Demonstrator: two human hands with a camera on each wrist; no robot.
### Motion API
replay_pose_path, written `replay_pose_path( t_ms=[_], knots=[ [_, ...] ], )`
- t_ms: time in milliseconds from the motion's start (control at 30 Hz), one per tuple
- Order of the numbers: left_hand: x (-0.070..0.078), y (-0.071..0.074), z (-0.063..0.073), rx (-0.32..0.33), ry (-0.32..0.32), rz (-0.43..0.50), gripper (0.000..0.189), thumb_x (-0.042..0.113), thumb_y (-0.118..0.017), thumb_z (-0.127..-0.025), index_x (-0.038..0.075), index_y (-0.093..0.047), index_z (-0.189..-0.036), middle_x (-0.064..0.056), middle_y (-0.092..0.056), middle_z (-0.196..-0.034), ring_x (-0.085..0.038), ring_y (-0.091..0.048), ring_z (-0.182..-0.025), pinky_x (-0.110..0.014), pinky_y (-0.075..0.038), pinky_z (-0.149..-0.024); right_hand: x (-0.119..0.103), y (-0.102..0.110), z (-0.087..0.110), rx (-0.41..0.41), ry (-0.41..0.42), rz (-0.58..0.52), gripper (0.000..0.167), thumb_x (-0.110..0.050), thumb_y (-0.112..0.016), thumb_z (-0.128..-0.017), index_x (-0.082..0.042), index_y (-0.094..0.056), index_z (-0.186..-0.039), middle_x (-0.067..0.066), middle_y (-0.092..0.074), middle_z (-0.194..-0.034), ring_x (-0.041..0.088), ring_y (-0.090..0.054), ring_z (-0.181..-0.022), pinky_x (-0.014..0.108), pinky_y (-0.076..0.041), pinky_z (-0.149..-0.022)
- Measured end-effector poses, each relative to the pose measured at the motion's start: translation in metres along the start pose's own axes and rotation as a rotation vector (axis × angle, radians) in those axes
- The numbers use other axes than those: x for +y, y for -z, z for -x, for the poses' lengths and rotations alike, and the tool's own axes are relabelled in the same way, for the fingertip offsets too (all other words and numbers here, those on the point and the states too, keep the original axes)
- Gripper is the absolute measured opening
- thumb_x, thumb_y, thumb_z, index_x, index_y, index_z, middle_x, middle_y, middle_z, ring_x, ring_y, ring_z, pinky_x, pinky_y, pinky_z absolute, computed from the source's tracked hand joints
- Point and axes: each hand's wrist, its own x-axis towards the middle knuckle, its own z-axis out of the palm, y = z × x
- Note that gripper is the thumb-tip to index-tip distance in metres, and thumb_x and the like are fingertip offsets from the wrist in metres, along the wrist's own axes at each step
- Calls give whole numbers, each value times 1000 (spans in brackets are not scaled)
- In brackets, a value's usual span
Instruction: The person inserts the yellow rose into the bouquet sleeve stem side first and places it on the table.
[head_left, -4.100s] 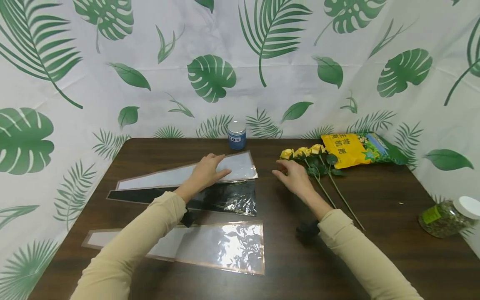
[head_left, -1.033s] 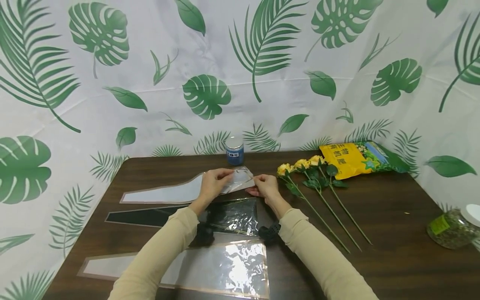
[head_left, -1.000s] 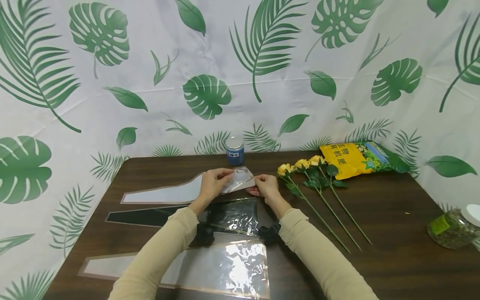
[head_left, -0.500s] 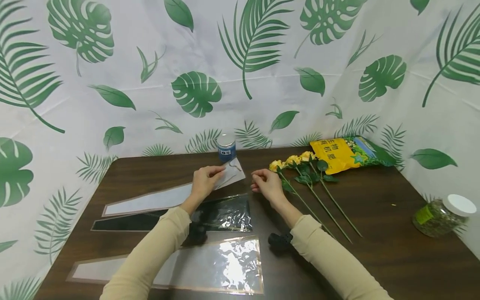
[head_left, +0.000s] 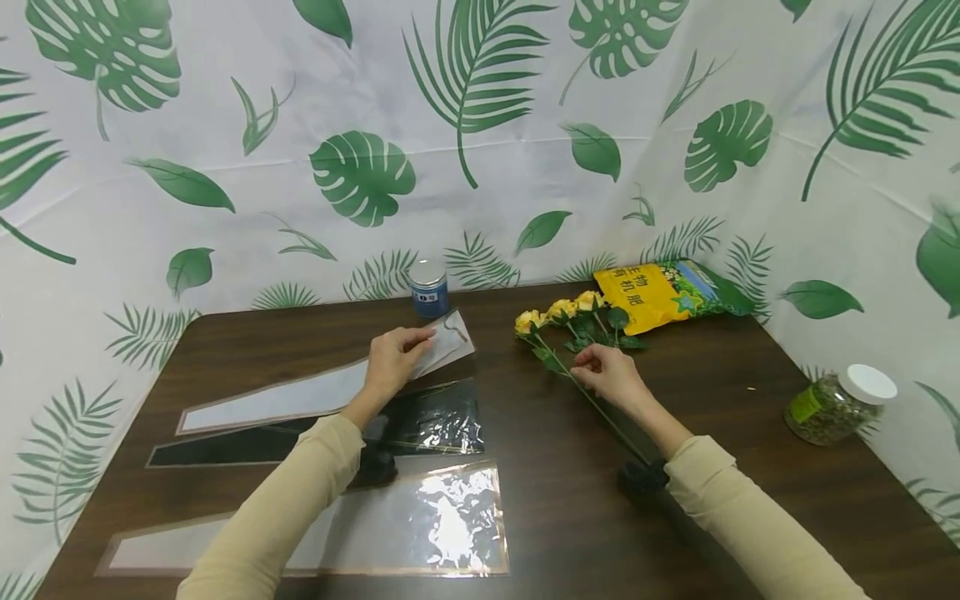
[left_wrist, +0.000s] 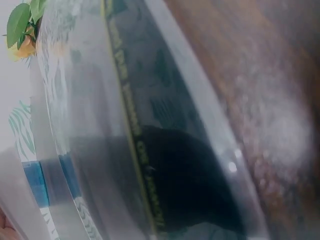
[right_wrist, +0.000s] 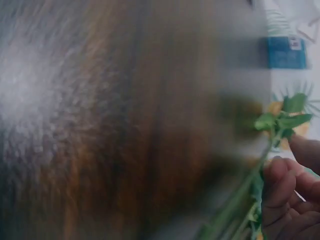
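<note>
In the head view my left hand pinches the wide end of a pale, tapered flower-wrapping sleeve, which is raised off the table there. Beside three yellow artificial roses is my right hand, its fingers bent by the nearest stem. In the right wrist view the fingertips are close against a green stem, with a gap between thumb and fingers; no grip is plain. Nearer lie a black sleeve and a larger clear-and-white sleeve. The left wrist view shows mainly blurred sleeve film.
A blue, silver-lidded jar stands at the back, just behind the raised sleeve. Behind the roses lies a yellow fertilizer bag. A white-lidded jar of dried bits is tipped over at the right. A leaf-patterned cloth bounds the dark table.
From empty hands above the table, both came to hold the pale sleeve's wide end. My right hand then let go and moved right to the rose stems. The left keeps its pinch.
</note>
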Motion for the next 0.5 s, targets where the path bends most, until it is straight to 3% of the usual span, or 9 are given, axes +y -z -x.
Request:
replay_pose_path(
  t_ms=[167, 267, 400, 500],
  knots=[
    [0, -1, 2, -7, 3, 17, 15, 9, -71, -83, 6, -75, -97, -9, -72, -85, -17, -57, -68, -28, -45, -63, 3, -8, -9, -121, -30, 33, 18, -8, -62, -90, 6, -64, -100, 14, -66, -78, 16, -59, -59, 29, -50, -54],
    [1, -3, 2, -12, 2, 22, 15, 10, -71, -84, 7, -75, -98, -8, -72, -86, -16, -59, -70, -27, -46, -64, 4, -9, -14, -184, -106, -42, 20, -7, -59, -91, 8, -63, -104, 12, -65, -77, 12, -57, -58, 26, -50, -54],
    [1, -1, 4, -2, 6, 7, 15, 10, -71, -83, 7, -75, -97, -8, -72, -86, -17, -61, -71, -26, -47, -64, 1, -11, -20, -290, -247, -317, 33, -10, -53, -96, 11, -53, -121, 5, -62, -83, 6, -54, -62, 19, -49, -56],
    [0, 2, 5, 10, 8, 0, 15, 9, -72, -82, 6, -75, -96, -9, -73, -87, -18, -63, -73, -29, -49, -65, -7, -15, -25, -316, -312, -568, 36, -12, -50, -98, 9, -45, -127, 0, -59, -85, 3, -53, -64, 17, -48, -58]
  ],
)
